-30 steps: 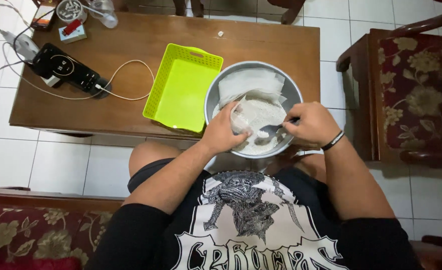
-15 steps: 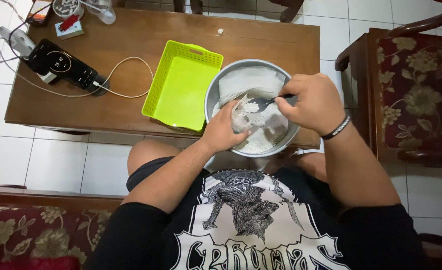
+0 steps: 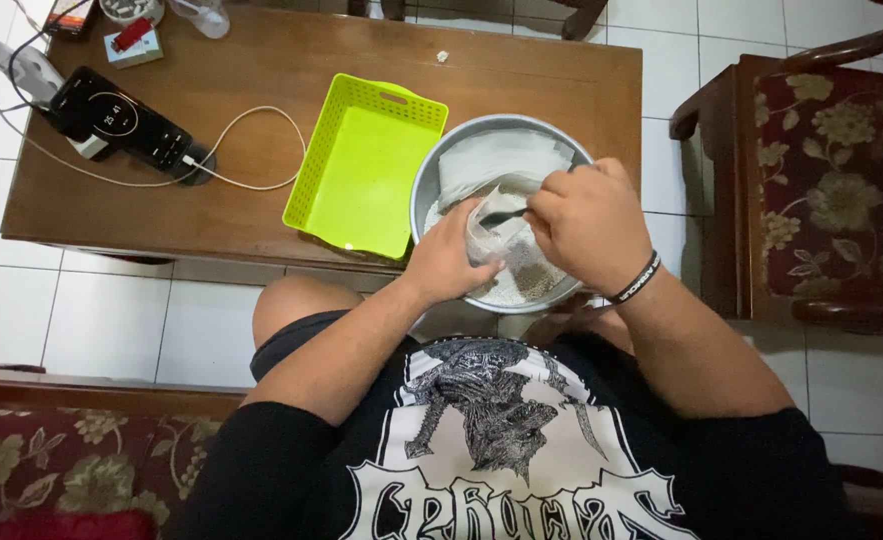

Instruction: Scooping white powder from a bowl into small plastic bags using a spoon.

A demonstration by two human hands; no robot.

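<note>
Overhead view of a seated person working at a low wooden worktop [image 3: 261, 180]. A round metal bowl [image 3: 431, 190] sits at the near right edge of the worktop, partly overhanging the person's knee. Inside it lie pale grains at the bottom and a stack of clear plastic bags [image 3: 496, 155] against the far wall. The left hand [image 3: 449, 262] is closed around a small clear bag [image 3: 491, 235], pinching it at its near side and holding it open inside the bowl. The right hand [image 3: 586, 225] is closed in a fist-like grip on the handle of a dark metal spoon [image 3: 504, 216], whose bowl end points left over the mouth of the small bag. A black wristband [image 3: 636, 280] circles the right wrist.

Just beside the bowl, on its left and touching or nearly touching it, stands a lime-green plastic tray [image 3: 361, 170] with perforated walls. Well apart, at the far left corner of the worktop, a black phone [image 3: 121, 125] rests on a stand, with a white cable [image 3: 241, 150] looping from it across the wood. A chair with floral upholstery [image 3: 831, 170] stands to the right on the tiled floor [image 3: 91, 320].
</note>
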